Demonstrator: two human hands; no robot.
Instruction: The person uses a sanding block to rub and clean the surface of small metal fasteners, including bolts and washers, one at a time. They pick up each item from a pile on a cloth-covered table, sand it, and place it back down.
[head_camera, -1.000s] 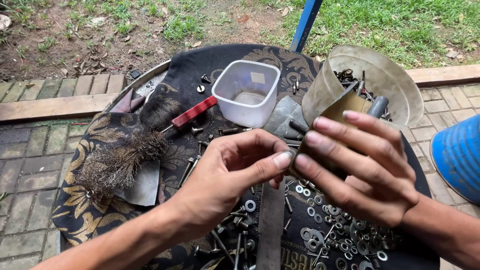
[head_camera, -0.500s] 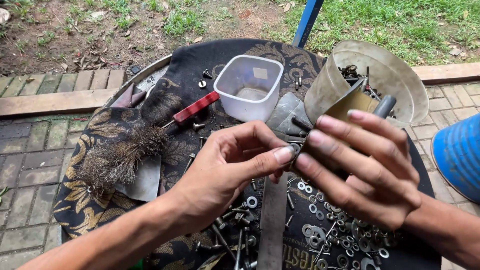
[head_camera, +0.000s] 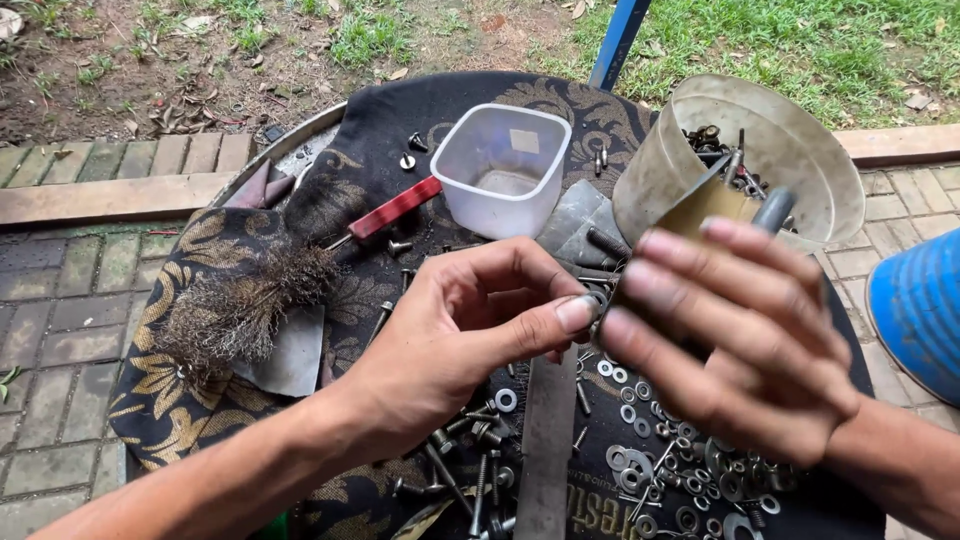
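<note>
My left hand (head_camera: 455, 335) and my right hand (head_camera: 740, 340) meet above a round table draped in a black and gold cloth (head_camera: 210, 260). Thumb and fingertips of both hands pinch one small metal part (head_camera: 597, 300) between them; the part is mostly hidden by the fingers. Under the hands lie several loose washers (head_camera: 660, 470), bolts (head_camera: 455, 480) and a flat metal strip (head_camera: 545, 440). A clear square plastic tub (head_camera: 505, 165) stands beyond my left hand.
A tilted metal can (head_camera: 760, 150) holding bolts and nuts lies at the back right. A red-handled wire brush (head_camera: 260, 290) rests on the left of the cloth. A blue container (head_camera: 920, 310) stands at the right edge, a blue pole (head_camera: 615, 40) behind. Brick paving and grass surround the table.
Both hands stay pinched together on the small part. The view has shifted slightly and the hands have risen a little closer to the camera.
</note>
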